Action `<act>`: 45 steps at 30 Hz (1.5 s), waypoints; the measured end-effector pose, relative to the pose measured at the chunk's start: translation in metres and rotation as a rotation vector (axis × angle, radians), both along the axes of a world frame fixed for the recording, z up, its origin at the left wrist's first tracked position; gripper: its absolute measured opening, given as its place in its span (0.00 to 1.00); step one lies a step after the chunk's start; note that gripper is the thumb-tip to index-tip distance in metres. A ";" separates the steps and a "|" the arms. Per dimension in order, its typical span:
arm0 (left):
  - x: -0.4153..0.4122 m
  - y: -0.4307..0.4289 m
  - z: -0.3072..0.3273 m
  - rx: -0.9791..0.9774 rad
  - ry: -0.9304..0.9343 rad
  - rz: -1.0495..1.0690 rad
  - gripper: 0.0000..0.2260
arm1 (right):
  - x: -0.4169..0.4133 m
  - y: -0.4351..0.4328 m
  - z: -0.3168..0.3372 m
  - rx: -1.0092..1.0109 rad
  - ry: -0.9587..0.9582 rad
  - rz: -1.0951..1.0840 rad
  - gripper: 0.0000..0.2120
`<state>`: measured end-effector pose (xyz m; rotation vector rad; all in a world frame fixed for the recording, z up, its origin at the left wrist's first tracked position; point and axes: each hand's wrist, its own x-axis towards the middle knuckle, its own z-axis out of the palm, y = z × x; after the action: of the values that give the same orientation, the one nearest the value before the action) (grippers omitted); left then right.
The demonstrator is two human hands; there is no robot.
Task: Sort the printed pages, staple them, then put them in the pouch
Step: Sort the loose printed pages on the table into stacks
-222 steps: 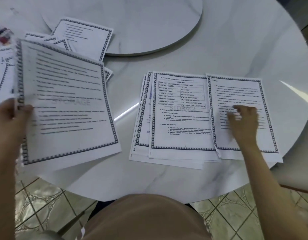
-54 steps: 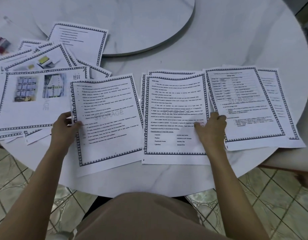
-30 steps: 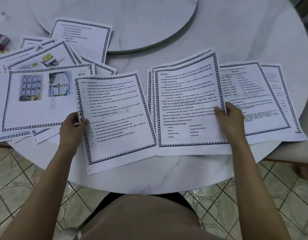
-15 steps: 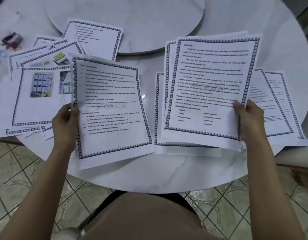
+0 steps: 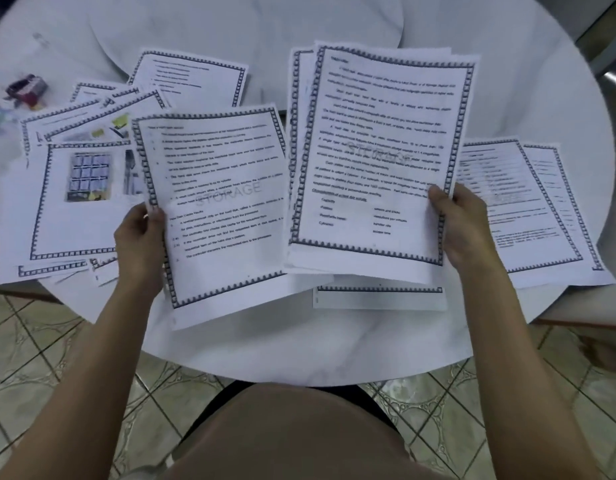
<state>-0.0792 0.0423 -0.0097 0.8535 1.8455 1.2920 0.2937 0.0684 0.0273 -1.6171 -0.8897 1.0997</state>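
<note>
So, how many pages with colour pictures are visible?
2, both on the table: one picture page beside the left hand, a second page partly covered behind it. More may be hidden.

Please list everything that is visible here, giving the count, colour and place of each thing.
round white marble table: one, grey-veined, under everything.
raised round marble disc: one, white, far middle of the table.
loose printed pages with dark patterned borders: several overlapping, white, some with colour pictures, flat at the left.
flat bordered pages: at least two, white, at the right.
partly hidden bordered page: one, white, below the lifted sheaf.
single bordered page: one, white, lifted at the left.
sheaf of bordered pages: several, white, lifted at the right.
small red and dark object: one, far left, blurred.
tiled floor: beige, below the table.
tan-clothed torso: one, bottom middle.
left hand: grips the single page's left edge.
right hand: grips the sheaf's right edge.
</note>
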 end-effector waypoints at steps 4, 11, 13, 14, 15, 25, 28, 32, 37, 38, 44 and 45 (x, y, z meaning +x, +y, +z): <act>0.010 -0.003 -0.010 -0.027 -0.007 -0.048 0.06 | -0.016 -0.007 -0.011 -0.020 0.007 0.028 0.08; 0.016 -0.007 -0.020 -0.084 0.043 -0.146 0.10 | -0.037 -0.018 -0.039 -0.158 -0.084 0.077 0.09; 0.017 -0.008 -0.021 -0.094 0.041 -0.172 0.10 | -0.047 -0.020 -0.045 -0.182 -0.124 0.097 0.10; 0.019 -0.008 -0.021 -0.099 0.035 -0.181 0.11 | -0.052 -0.021 -0.047 -0.192 -0.143 0.109 0.09; 0.019 -0.009 -0.021 -0.107 0.028 -0.186 0.12 | -0.057 -0.022 -0.050 -0.204 -0.166 0.121 0.08; 0.020 -0.011 -0.026 -0.221 -0.003 -0.309 0.19 | -0.116 -0.026 -0.059 -0.167 -0.262 0.268 0.10; 0.018 -0.010 -0.022 -0.215 0.019 -0.310 0.19 | -0.125 -0.025 -0.058 -0.146 -0.284 0.309 0.11; 0.020 -0.008 -0.020 -0.220 -0.027 -0.288 0.14 | -0.126 -0.021 -0.057 -0.145 -0.311 0.349 0.11; 0.016 -0.010 -0.024 -0.276 -0.071 -0.293 0.07 | -0.109 -0.018 -0.058 -0.139 -0.220 0.295 0.09; 0.016 -0.011 -0.024 -0.276 -0.066 -0.295 0.07 | -0.104 -0.018 -0.059 -0.132 -0.222 0.272 0.09; 0.033 -0.018 -0.017 -0.271 -0.094 -0.229 0.12 | -0.090 -0.017 -0.061 -0.150 -0.210 0.368 0.10; 0.038 -0.020 -0.015 -0.269 -0.085 -0.225 0.14 | -0.090 -0.016 -0.060 -0.164 -0.204 0.402 0.10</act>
<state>-0.0416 0.0226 -0.0250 0.8204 1.7506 0.9036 0.2041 0.0524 -0.0331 -1.7533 -1.3304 1.3244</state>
